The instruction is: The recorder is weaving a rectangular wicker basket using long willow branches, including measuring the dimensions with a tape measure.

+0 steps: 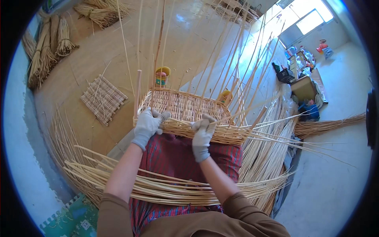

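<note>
A half-woven wicker basket (189,106) rests at my knees, its rectangular base facing up and a low woven wall along the near side. Tall upright stakes rise from its edges. My left hand (148,125), in a pale grey work glove, grips the near wall by the left corner. Further right along the same wall, my gloved right hand (203,133) is closed over the edge, fingers bent on the weave. Whether it also pinches a single rod is hidden. Loose rod ends (284,128) stick out past the basket's right corner.
A bundle of peeled rods (173,193) lies across my lap over a red striped cloth (169,156). On the floor are a woven panel (103,98), a yellow pail (162,76) and long rods (264,158) at right. Tied bundles (49,51) lean at the far left.
</note>
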A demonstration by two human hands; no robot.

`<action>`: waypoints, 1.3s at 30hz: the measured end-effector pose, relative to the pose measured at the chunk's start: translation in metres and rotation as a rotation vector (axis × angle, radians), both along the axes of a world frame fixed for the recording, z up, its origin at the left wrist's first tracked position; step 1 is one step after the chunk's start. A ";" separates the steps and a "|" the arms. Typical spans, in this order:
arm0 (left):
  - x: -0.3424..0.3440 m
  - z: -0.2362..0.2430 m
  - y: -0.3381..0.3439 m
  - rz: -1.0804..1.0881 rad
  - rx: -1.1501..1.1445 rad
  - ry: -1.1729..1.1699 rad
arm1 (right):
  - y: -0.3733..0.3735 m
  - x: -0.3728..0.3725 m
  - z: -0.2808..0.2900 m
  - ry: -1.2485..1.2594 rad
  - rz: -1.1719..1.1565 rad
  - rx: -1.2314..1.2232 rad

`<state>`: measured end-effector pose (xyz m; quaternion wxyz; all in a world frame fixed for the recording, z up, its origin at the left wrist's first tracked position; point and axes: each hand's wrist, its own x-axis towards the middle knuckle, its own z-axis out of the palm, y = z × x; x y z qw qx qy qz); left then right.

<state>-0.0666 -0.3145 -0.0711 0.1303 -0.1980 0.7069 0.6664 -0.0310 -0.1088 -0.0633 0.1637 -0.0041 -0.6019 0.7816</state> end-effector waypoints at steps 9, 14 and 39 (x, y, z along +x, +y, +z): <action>0.014 0.043 0.023 0.399 -0.129 0.393 | 0.090 0.001 0.001 -0.215 -0.087 -0.323; -0.009 0.023 0.067 -0.446 0.031 0.024 | 0.122 0.012 0.001 -0.289 -0.051 -0.063; -0.014 0.048 0.114 0.276 -0.238 0.806 | 0.180 0.022 0.019 -0.126 -0.198 -0.275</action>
